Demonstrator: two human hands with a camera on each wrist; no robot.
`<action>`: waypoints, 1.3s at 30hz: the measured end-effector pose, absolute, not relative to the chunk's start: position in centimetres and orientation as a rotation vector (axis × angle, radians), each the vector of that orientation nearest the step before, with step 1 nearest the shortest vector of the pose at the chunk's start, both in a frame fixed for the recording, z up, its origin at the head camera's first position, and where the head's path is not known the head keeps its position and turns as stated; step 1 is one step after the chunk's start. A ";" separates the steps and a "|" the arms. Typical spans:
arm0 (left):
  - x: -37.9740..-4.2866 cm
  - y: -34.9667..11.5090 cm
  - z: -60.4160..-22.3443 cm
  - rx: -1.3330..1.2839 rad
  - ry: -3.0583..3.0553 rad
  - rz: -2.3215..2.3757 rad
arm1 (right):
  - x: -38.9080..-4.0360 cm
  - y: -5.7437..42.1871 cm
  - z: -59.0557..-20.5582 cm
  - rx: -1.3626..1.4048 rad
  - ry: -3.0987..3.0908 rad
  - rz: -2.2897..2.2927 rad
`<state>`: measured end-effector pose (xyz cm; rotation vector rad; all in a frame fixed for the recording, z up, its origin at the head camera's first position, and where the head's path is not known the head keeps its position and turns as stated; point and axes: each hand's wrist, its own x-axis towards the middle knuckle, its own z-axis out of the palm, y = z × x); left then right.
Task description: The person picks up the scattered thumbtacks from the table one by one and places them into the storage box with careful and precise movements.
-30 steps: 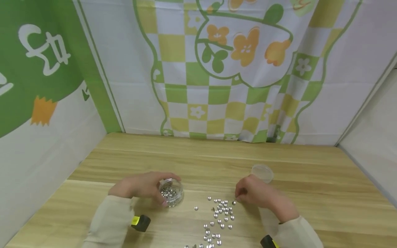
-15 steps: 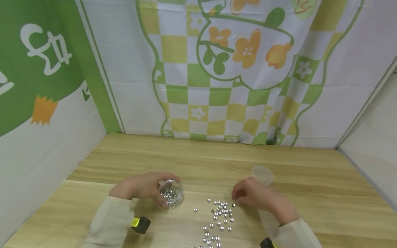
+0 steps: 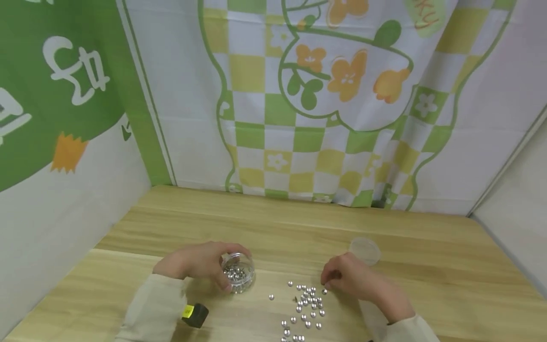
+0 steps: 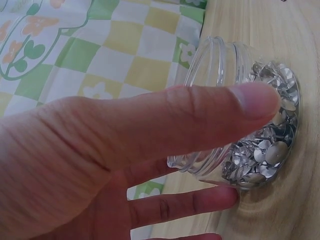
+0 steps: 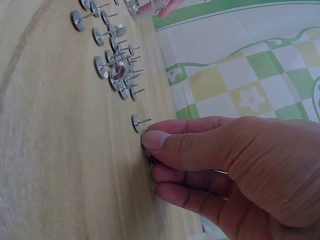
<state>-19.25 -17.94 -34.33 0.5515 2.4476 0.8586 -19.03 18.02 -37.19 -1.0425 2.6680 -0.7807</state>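
Observation:
My left hand grips a clear round jar, thumb on one side and fingers around the other. Silver thumbtacks fill the jar's lower part, as the left wrist view shows. My right hand is low over the table, thumb and index finger together in a pinch. A thumbtack seems held there, mostly hidden by the fingertips. Right beside them a single thumbtack lies head down with its point up. More loose thumbtacks are scattered on the table between the hands, most with points up.
A clear round lid lies beyond my right hand. The wooden table ends at a patterned curtain, with a green and white cloth wall on the left.
The head view has tilted up slightly, so everything sits lower. My left hand keeps its hold on the jar. My right hand has shifted only a little, staying by the single thumbtack.

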 end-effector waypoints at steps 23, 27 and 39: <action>-19.0 -17.7 -34.2 0.541 2.447 0.868 | -18.9 18.2 -37.7 -1.020 2.689 -0.829; -19.2 -17.6 -34.2 0.538 2.444 0.869 | -18.9 18.2 -37.7 -1.009 2.688 -0.840; -19.0 -17.6 -34.2 0.596 2.477 0.837 | -19.0 18.4 -37.8 -1.082 2.700 -0.833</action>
